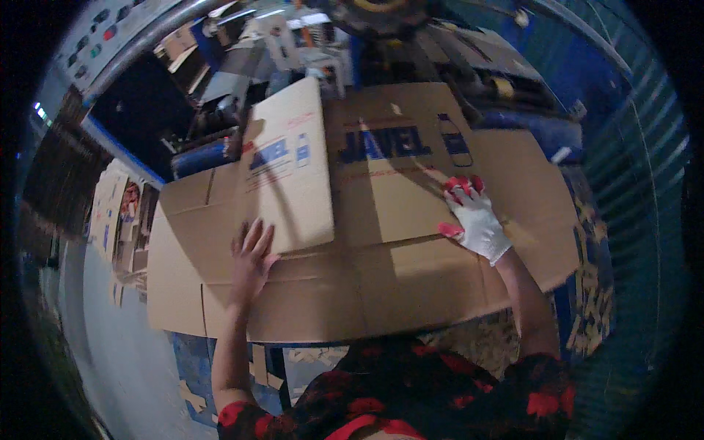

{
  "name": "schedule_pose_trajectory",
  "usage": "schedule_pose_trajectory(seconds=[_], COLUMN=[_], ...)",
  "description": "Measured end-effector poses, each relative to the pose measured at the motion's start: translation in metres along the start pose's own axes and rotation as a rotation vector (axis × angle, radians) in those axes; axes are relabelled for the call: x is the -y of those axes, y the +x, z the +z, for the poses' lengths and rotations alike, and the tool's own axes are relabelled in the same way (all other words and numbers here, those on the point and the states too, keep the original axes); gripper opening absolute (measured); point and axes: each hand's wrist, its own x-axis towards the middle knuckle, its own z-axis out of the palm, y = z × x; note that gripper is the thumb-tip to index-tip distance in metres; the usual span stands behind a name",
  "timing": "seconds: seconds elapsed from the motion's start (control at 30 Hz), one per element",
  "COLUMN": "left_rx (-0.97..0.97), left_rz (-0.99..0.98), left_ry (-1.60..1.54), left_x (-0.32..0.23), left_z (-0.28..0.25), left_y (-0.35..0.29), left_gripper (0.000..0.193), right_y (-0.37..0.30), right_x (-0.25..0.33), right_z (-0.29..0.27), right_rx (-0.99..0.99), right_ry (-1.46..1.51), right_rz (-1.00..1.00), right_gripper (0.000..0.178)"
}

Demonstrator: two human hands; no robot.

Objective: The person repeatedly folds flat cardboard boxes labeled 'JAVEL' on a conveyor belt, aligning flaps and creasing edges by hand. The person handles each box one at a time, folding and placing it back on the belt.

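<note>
A large brown cardboard sheet (411, 279) with creases and slots lies in front of me, printed with blue lettering and a bottle outline. On its left half a printed cardboard panel (290, 198) stands out, lit brighter than the rest; whether it is a raised flap or a separate piece I cannot tell. My bare left hand (253, 257) touches the panel's lower left corner, its fingers stretched out. My right hand (473, 216), in a white glove with red fingertips, lies on the sheet's right part below the bottle print, fingers apart.
Behind the sheet stands a machine with blue rollers (209, 158) and a dark round wheel (381, 15). Cardboard scraps (587, 308) litter the floor at right and below. Stacked cardboard (110, 209) stands at left; a corrugated green wall (645, 220) runs along the right.
</note>
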Motion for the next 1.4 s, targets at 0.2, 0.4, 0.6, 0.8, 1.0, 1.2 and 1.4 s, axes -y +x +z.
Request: schedule_pose_trajectory(seconds=[0.2, 0.4, 0.6, 0.8, 1.0, 1.2, 1.4], left_rx=[-0.073, -0.134, -0.057, 0.079, 0.304, 0.003, -0.248], left_rz=[-0.033, -0.186, -0.768, -1.222, -1.042, -0.898, -0.855], left_ry=[-0.018, 0.084, 0.507, 0.373, 0.487, 0.084, -0.577], left_x=[0.036, 0.029, 0.147, 0.212, 0.253, 0.276, 0.225], left_z=[0.049, 0.028, -0.057, -0.136, -0.129, -0.137, -0.157], left_y=[0.099, 0.167, -0.007, -0.168, -0.144, -0.189, -0.150], left_gripper=[0.056, 0.055, 0.058, 0.071, 0.076, 0.061, 0.050], right_y=[0.068, 0.149, -0.072, -0.182, -0.277, -0.283, -0.286], right_x=[-0.055, -0.087, -0.098, -0.054, -0.061, -0.001, -0.008], right_z=[0.036, 0.056, 0.035, -0.008, -0.016, -0.021, -0.018], right_rx=[-0.146, -0.271, -0.095, 0.084, 0.104, -0.976, -1.111], right_ry=[-0.021, 0.066, -0.045, -0.072, -0.341, 1.246, 1.339], right_rz=[0.024, 0.253, 0.437, 0.505, 0.863, 1.618, 1.324], right_gripper=[0.056, 0.050, 0.057, 0.066, 0.070, 0.066, 0.050])
